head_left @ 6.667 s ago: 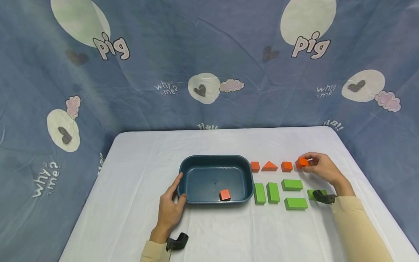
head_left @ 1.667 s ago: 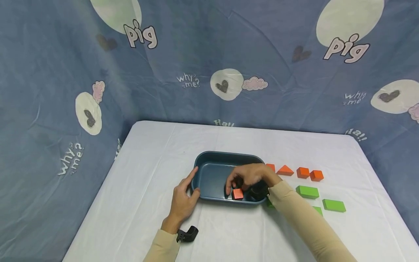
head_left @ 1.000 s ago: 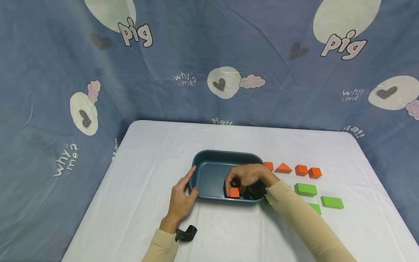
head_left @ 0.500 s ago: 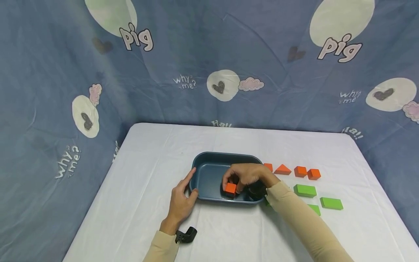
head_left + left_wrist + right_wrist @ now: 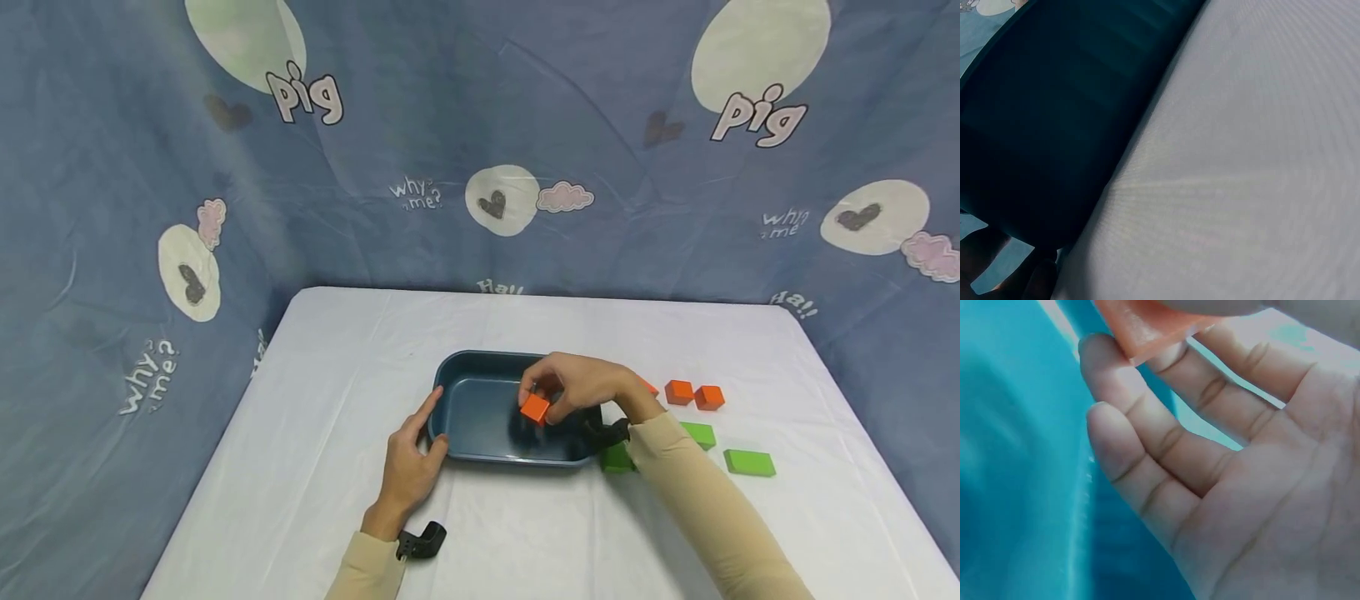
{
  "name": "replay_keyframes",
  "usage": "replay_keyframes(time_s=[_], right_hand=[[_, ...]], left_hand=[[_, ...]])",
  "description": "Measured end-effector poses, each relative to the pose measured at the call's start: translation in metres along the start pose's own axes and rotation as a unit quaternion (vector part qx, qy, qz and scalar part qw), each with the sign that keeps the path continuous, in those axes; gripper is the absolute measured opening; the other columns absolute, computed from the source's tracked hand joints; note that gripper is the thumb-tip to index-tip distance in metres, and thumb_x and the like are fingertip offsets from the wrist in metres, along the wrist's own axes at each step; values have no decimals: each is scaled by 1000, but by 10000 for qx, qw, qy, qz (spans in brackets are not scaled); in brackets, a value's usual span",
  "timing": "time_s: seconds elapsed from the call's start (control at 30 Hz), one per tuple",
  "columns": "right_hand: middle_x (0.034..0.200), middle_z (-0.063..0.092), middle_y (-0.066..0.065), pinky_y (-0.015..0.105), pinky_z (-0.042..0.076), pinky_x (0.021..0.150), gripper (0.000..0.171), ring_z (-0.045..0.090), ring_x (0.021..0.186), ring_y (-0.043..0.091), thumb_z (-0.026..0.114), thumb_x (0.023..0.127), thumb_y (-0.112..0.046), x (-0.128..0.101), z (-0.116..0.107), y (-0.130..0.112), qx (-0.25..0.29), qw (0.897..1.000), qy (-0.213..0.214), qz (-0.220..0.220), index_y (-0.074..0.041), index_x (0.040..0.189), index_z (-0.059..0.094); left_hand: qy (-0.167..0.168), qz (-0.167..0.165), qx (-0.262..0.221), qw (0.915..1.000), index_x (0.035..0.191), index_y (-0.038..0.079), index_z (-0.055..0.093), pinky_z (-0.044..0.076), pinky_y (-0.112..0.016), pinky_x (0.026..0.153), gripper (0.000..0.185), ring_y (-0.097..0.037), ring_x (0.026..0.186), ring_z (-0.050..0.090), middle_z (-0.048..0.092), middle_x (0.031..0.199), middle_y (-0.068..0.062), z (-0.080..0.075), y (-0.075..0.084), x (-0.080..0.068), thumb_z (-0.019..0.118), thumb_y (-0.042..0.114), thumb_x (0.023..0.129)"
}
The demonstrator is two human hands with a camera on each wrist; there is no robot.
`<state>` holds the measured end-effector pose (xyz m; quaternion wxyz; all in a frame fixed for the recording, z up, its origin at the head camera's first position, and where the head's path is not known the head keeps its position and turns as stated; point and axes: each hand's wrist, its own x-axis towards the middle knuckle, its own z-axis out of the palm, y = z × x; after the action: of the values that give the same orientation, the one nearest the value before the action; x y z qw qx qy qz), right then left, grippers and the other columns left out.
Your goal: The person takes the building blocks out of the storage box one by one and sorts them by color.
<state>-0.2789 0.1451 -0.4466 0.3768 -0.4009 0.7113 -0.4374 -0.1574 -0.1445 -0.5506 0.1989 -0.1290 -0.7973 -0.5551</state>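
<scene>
My right hand [image 5: 581, 383] pinches an orange cube [image 5: 535, 409] between thumb and fingertips, held tilted over the inside of a dark blue tray [image 5: 480, 417]. In the right wrist view the cube [image 5: 1147, 328] shows at the top, partly covered by the thumb. My left hand [image 5: 408, 467] rests against the tray's left end, index finger along the rim and thumb at the near corner. The left wrist view has the tray [image 5: 1054, 125] dark at the left, with shadowed fingers [image 5: 1025, 272] at its corner.
Right of the tray, two orange cubes [image 5: 678, 392] lie beside a mostly hidden orange triangle [image 5: 649, 387]. Nearer are several green blocks [image 5: 750, 463], some hidden behind the right forearm. White cloth [image 5: 510, 533] covers the table; a patterned blue curtain [image 5: 420, 250] hangs behind.
Earlier my right hand was at an orange cube on the table; that cube now lies beside another one. Since then the hand has gripped the tray's cube and raised it off the bottom.
</scene>
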Motion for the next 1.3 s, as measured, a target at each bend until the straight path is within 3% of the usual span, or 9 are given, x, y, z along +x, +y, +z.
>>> replay_keyframes(time_s=[0.3,0.43,0.57,0.7,0.83,0.87,1.1,1.3], right_hand=[[98,70,13,38,57,79,37,65,87,30,68,79,15,-26,-13,-2,184,9979,617,-47,-1,112,70],[95,69,16,33,54,66,35,64,85,31,67,80,14,-42,-18,1,245,9951,960,13,-3,110,69],[96,68,18,32,54,63,35,64,87,33,65,80,14,-58,-21,5,248,9913,1292,73,-3,111,67],[97,69,17,35,56,70,35,66,90,34,66,81,13,-75,-23,9,252,9851,1688,229,-4,111,67],[98,72,17,37,56,81,33,68,92,36,69,82,12,-93,-26,13,174,9793,1997,291,-5,111,68],[99,72,18,37,55,83,33,68,92,37,70,82,11,-97,-27,14,145,9778,2065,320,-5,111,68],[99,70,21,35,56,77,32,67,89,40,71,82,9,-128,-35,18,-152,9649,2552,608,-4,111,69],[102,69,23,36,59,78,32,67,98,39,70,81,9,-155,-38,25,-88,9527,2953,716,-1,112,66]], left_hand=[[-84,-90,150,9998,149,9,54,33,-17,111,72,-32,134,51,55,146,-16,0,-2,0,63,-6,79],[-119,-127,135,9998,149,10,54,34,-17,111,73,-32,135,51,55,146,-15,0,-1,0,63,-6,79],[-79,-114,131,9998,149,11,55,33,-16,110,74,-29,134,51,56,146,-14,1,-1,0,63,-8,78],[-6,-125,111,9999,146,5,56,33,-14,110,71,-32,133,52,57,143,-18,0,6,1,64,-11,77],[-26,-116,110,9999,147,5,55,33,-16,110,71,-32,134,51,56,145,-15,0,5,1,64,-9,77],[-34,-118,105,9999,148,8,55,34,-16,110,72,-30,135,50,55,146,-13,0,-1,-1,64,-8,78],[-96,-209,82,9997,149,11,54,33,-18,111,72,-28,137,49,54,148,-11,0,-1,-1,62,-7,80],[-148,-298,32,9994,150,11,54,33,-18,112,72,-25,138,48,52,149,-9,1,0,-1,62,-7,80]])
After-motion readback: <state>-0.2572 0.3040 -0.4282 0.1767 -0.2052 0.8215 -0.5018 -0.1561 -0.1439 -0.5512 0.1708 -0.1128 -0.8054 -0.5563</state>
